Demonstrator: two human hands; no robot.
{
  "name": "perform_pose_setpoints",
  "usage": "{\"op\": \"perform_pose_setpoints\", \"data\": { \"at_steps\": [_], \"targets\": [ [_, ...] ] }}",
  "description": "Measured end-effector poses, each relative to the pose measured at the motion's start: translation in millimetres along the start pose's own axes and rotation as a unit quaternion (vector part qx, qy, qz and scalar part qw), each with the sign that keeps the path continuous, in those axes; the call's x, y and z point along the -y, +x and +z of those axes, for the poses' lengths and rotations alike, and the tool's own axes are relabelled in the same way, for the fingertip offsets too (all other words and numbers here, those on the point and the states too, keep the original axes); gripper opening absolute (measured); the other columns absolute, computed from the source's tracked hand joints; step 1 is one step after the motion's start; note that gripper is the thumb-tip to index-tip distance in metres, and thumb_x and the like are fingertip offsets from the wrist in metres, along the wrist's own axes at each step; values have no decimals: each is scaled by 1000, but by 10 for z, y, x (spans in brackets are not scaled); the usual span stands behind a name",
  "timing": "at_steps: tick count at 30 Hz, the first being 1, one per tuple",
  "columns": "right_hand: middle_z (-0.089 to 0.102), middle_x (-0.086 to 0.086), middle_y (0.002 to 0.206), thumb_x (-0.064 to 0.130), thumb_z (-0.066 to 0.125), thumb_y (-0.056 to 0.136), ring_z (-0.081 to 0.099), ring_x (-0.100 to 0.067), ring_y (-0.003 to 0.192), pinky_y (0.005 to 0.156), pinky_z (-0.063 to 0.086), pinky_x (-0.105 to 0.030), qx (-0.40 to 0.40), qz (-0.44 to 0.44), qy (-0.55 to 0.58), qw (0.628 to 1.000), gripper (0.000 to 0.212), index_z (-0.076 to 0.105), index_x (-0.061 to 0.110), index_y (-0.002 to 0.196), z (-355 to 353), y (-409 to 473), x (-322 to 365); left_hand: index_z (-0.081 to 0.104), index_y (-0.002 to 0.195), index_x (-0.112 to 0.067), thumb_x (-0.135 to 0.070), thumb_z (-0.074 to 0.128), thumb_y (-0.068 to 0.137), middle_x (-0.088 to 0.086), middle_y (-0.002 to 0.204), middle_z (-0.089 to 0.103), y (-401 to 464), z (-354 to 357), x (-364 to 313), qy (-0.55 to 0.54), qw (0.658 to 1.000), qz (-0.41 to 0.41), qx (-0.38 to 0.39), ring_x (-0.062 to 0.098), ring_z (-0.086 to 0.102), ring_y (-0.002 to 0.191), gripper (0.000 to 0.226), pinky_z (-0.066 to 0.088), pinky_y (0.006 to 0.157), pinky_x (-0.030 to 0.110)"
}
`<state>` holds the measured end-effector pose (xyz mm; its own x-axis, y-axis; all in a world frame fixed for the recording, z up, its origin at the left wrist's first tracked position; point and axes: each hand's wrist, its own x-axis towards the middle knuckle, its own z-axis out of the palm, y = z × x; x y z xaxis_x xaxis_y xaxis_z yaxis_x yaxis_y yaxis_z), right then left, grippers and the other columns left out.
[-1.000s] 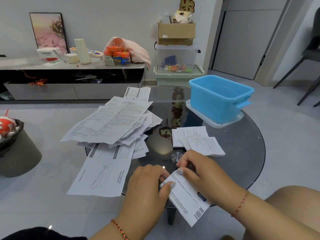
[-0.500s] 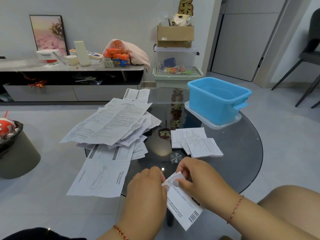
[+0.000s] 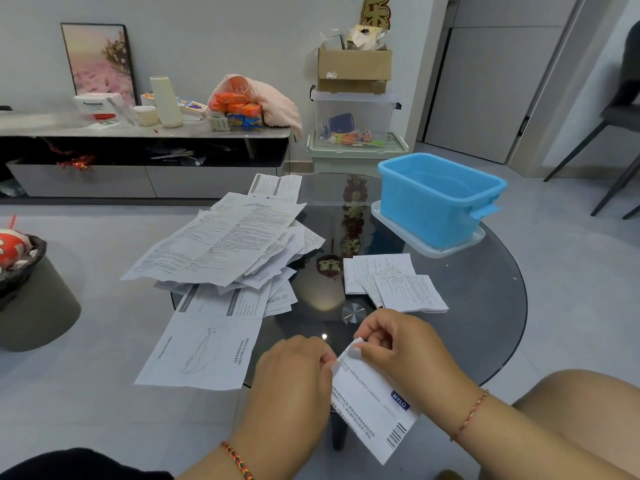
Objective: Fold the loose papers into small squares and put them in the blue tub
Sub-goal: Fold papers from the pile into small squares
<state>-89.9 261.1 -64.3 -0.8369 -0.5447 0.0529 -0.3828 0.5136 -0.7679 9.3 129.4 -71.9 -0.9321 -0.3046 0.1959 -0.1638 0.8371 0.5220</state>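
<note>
We see the left hand (image 3: 294,379) and right hand (image 3: 398,348) both pinching the top edge of a printed paper (image 3: 374,407) at the near rim of the glass table (image 3: 485,306), fingers curled tight. How far it's folded, we can't quite tell. Folded squares (image 3: 398,282) lie beyond, loose papers (image 3: 221,244) left, the blue tub (image 3: 433,199) far right.

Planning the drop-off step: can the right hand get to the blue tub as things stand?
Probably yes: the blue tub stands open-topped, with only bare glass and folded papers lying flat between. But the right hand now pinches the HYLO sheet.
</note>
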Motion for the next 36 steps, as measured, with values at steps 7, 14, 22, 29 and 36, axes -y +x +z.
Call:
{"op": "perform_pose_setpoints", "data": {
  "at_steps": [7,14,22,29,36],
  "targets": [
    [52,11,57,16,77,75,43,-1,52,54,39,-12,-20,-12,92,996,19,62,26,80,11,40,25,53,82,-31,-38,46,94,-12,76,60,-7,-14,-9,-167,985,-40,-14,3,53,72,16,44,60,22],
    [59,6,66,26,69,83,50,0,56,51,37,-11,56,-44,152,986,19,62,20,67,-3,15,80,56,78,-30,-33,49,92,-17,77,63,24,-88,-79,-216,975,-28,-30,2,57,68,16,43,53,18],
    [54,9,57,31,67,84,46,0,53,51,38,-12,-81,-65,235,966,26,59,19,63,121,-60,153,61,73,-20,-42,53,90,1,63,64,36,15,-237,-378,901,-193,-95,16,61,57,29,48,54,33],
    [55,10,59,36,61,85,46,1,55,53,38,-12,-160,-82,261,948,29,59,15,65,177,-85,245,56,76,-23,-40,45,92,-13,69,63,43,3,-302,-346,914,-137,-162,2,55,56,26,40,49,16],
    [52,8,60,38,49,83,45,-2,54,49,34,-13,-222,-71,211,949,26,52,17,67,216,-48,309,50,67,-17,-39,49,91,-10,55,57,219,-107,-330,-307,923,-133,-192,-3,51,54,32,39,49,15]
  ]
}}
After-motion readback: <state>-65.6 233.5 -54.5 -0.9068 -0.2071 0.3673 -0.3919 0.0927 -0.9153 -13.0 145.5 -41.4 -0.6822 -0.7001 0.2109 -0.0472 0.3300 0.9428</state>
